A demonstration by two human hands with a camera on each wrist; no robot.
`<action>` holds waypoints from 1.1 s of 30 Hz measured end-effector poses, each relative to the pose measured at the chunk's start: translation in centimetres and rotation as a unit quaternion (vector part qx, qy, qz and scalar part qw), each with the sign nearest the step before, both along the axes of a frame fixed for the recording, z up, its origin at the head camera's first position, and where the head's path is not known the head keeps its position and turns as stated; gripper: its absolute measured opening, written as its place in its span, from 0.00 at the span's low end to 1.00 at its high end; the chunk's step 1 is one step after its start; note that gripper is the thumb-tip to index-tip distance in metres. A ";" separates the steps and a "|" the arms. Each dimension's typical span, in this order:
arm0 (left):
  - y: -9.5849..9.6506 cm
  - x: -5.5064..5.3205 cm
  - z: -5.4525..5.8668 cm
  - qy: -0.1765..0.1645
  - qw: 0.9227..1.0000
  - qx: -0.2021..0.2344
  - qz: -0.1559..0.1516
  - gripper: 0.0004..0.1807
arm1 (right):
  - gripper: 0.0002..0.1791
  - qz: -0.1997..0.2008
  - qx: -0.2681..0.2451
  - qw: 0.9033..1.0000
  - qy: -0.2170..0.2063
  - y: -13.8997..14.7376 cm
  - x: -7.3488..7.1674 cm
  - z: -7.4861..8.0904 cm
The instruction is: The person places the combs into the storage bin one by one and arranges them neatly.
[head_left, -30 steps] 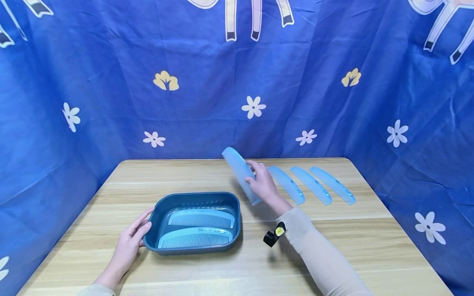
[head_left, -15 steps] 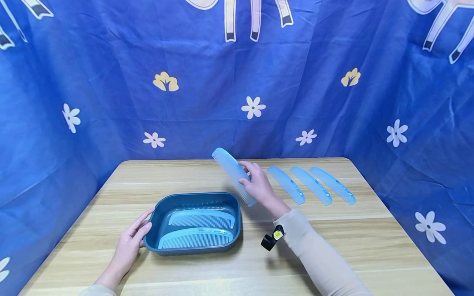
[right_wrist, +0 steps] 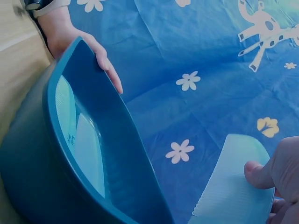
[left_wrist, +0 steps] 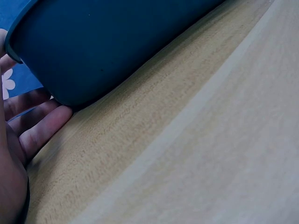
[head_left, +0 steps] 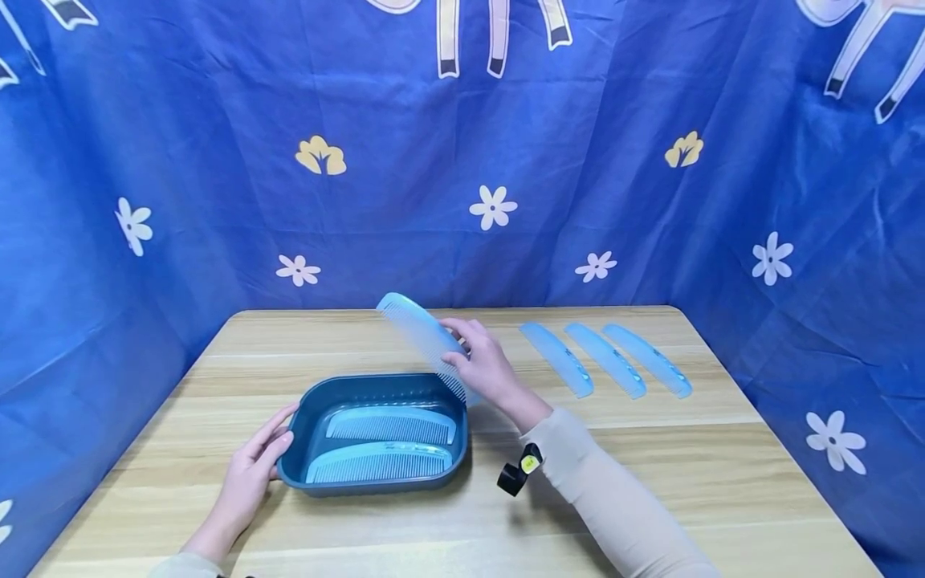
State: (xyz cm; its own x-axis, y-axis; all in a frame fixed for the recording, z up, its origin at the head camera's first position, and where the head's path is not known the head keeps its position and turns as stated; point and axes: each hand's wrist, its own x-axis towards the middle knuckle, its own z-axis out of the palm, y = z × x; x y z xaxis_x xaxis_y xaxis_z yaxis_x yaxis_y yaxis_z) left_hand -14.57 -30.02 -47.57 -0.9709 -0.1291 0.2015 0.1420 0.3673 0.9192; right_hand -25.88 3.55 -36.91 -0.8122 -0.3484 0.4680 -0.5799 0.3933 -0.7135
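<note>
Gripped by my right hand (head_left: pixel 482 365), a pale blue comb (head_left: pixel 415 325) hangs tilted at the far right corner of a dark teal plastic basin (head_left: pixel 376 486). The thumb presses one face of this comb in the right wrist view. My left hand (head_left: pixel 249 461) holds the basin's left end, thumb at the rim and fingers along the outer wall. In the left wrist view its lower fingers (left_wrist: pixel 49 128) touch the wall near the base. Inside lie two blue combs, a rear comb (head_left: pixel 393 423) and a front comb (head_left: pixel 379 464), roughly parallel.
Three more combs lie in a slanted row at the table's right: a left comb (head_left: pixel 556 359), a middle comb (head_left: pixel 605 359) and a right comb (head_left: pixel 648 359). Blue printed cloth (head_left: pixel 405 225) surrounds the wooden table (head_left: pixel 614 490) at the back and sides.
My right hand has carried its comb leftward, from beside the row of combs to the basin's far right corner. My left hand and the basin stay in place.
</note>
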 end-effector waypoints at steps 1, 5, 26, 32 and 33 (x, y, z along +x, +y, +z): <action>0.0 0.0 0.0 0.000 1.000 -0.002 0.000 0.24 | 0.27 0.005 0.002 1.000 0.003 -0.1 0.1 0.0; 0.0 0.1 0.1 -0.002 1.000 -0.010 0.003 0.24 | 0.26 0.021 0.013 1.000 0.013 -0.7 0.5 0.0; 0.0 0.1 -0.1 -0.002 1.000 -0.001 0.000 0.24 | 0.26 0.082 0.088 0.992 0.030 -3.2 1.3 -2.2; 0.0 0.0 0.0 0.000 1.000 -0.001 0.001 0.24 | 0.25 0.093 0.115 0.988 0.037 -3.6 1.4 -2.8; 0.0 0.0 0.0 0.001 1.000 0.000 0.001 0.24 | 0.24 0.095 0.120 0.987 0.039 -3.6 1.4 -2.9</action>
